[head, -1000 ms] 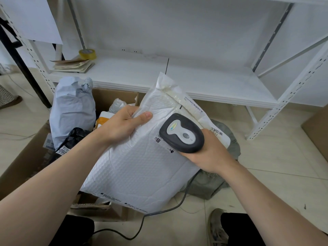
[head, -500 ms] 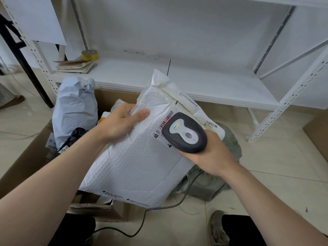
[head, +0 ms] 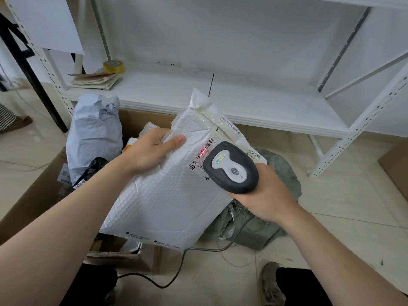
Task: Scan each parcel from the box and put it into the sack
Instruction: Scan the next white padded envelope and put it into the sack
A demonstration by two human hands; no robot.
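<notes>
The right hand (head: 268,195) has its fingers closed around the handle of a dark grey scanner (head: 231,167), whose head is tilted toward a white parcel (head: 163,195). A black cable (head: 176,274) goes from under the parcel down over the pale tiled floor (head: 342,206), and it passes between the person's knees. Near the right knee one worn shoe (head: 270,283) stands on the tiles.

The left hand (head: 150,151) grips the parcel at its upper left edge, with the thumb laid on the front side. The parcel is held in the air, tilted, above the near corner of the cardboard box (head: 28,199) and partly in front of the sack (head: 260,230). It is a padded bubble envelope with a folded, taped flap on top. A red line of light lies across the barcode (head: 204,150) of its label, just beside the scanner's head.

The box stands on the floor at the left. Inside it a grey parcel (head: 95,133) stands upright and a black parcel (head: 95,166) lies against it. The sack, grey-green and crumpled, lies on the floor to the right of the box.

Behind them is a white metal shelf (head: 254,107). On its left end lies a stack of brown envelopes (head: 97,80), with a roll of yellow tape (head: 113,66) just behind it.
</notes>
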